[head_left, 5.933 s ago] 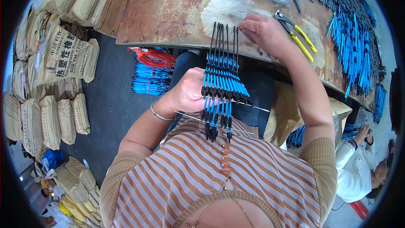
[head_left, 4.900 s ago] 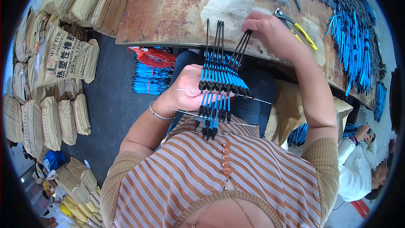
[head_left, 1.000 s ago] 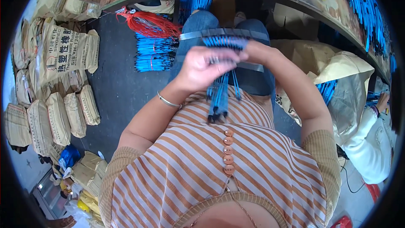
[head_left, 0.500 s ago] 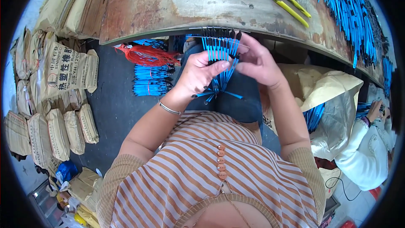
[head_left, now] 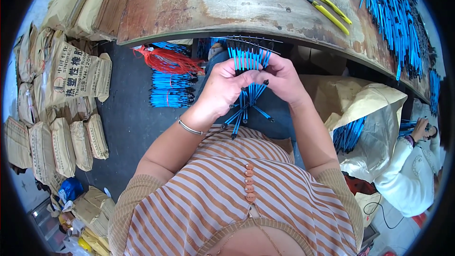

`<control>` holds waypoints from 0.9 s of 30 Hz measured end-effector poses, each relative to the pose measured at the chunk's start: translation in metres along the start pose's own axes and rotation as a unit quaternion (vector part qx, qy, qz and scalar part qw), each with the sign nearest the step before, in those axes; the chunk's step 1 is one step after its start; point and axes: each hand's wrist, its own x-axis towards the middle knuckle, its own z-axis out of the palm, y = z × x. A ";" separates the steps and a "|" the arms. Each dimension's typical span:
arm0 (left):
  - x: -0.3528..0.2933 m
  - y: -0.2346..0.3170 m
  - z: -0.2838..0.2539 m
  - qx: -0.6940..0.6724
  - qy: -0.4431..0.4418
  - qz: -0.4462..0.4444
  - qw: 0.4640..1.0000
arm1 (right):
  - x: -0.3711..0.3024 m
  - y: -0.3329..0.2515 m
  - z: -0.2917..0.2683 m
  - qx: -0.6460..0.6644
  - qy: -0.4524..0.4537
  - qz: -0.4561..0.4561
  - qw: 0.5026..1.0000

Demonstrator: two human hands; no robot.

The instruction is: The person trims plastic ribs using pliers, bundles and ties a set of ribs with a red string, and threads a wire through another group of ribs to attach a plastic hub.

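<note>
Both of my hands hold one bunch of blue rods [head_left: 246, 61] with black ends, strung side by side on thin wire, over my lap just below the workbench edge. My left hand [head_left: 222, 87] grips the bunch from the left, and a metal bangle sits on that wrist. My right hand [head_left: 279, 78] closes on it from the right. The rods fan out above and below my fingers.
A worn wooden workbench [head_left: 189, 4] lies ahead, with yellow-handled pliers [head_left: 327, 7] and a heap of blue rods [head_left: 398, 14] at its right. On the floor are tied blue rod bundles [head_left: 170, 90], red cord [head_left: 161, 59] and stacked sacks [head_left: 71, 76]. Another person [head_left: 412, 170] sits at the right.
The bunch went from the bench top down to my lap, then rose to the bench edge. My view has tilted back up toward the bench.
</note>
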 end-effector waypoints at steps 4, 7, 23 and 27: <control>-0.006 -0.002 -0.010 0.096 -0.019 0.010 0.995 | 0.006 -0.019 0.038 -0.074 0.117 -0.009 0.990; -0.007 -0.006 -0.016 0.125 -0.044 0.021 0.991 | 0.007 -0.026 0.051 -0.159 0.187 -0.003 0.969; 0.016 0.043 -0.030 0.111 -0.133 0.046 0.984 | 0.010 -0.020 0.066 -0.362 0.196 -0.102 0.906; 0.021 0.041 -0.025 0.099 -0.127 0.037 0.986 | 0.011 -0.017 0.073 -0.325 0.231 -0.126 0.908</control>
